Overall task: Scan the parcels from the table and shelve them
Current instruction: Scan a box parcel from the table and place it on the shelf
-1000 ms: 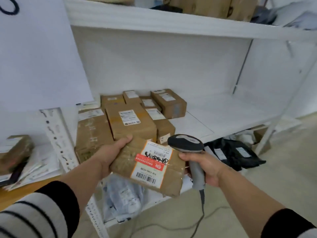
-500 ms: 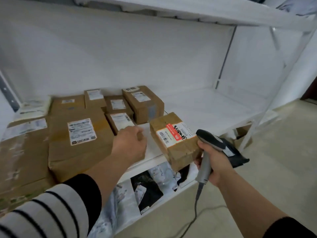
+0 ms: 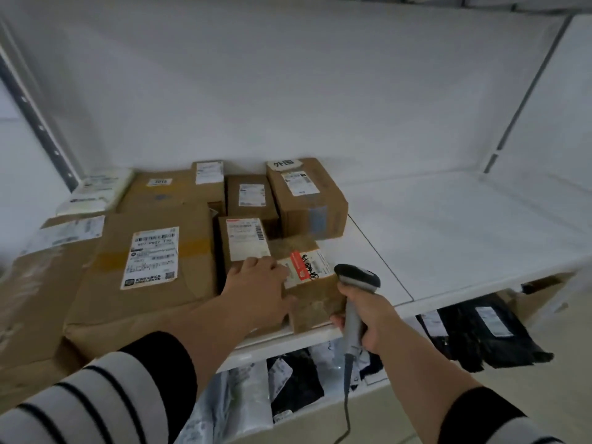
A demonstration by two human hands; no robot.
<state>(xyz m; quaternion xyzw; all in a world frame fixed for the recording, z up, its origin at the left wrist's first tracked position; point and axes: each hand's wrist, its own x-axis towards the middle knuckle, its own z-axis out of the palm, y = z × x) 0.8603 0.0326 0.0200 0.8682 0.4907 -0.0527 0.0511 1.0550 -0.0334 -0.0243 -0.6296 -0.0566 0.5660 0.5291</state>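
Fingers of the left hand (image 3: 256,288) lie flat on the red-labelled parcel (image 3: 307,283) at the shelf (image 3: 448,238) edge; the right hand (image 3: 368,318) grips the barcode scanner (image 3: 355,277). An uneven push could tip it off.

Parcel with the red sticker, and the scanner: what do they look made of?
The parcel with the red sticker looks like brown corrugated cardboard, matte and scuffed, with a paper label. The scanner, gripped by the right hand, appears to be moulded plastic: a dark, slightly glossy head on a grey handle.
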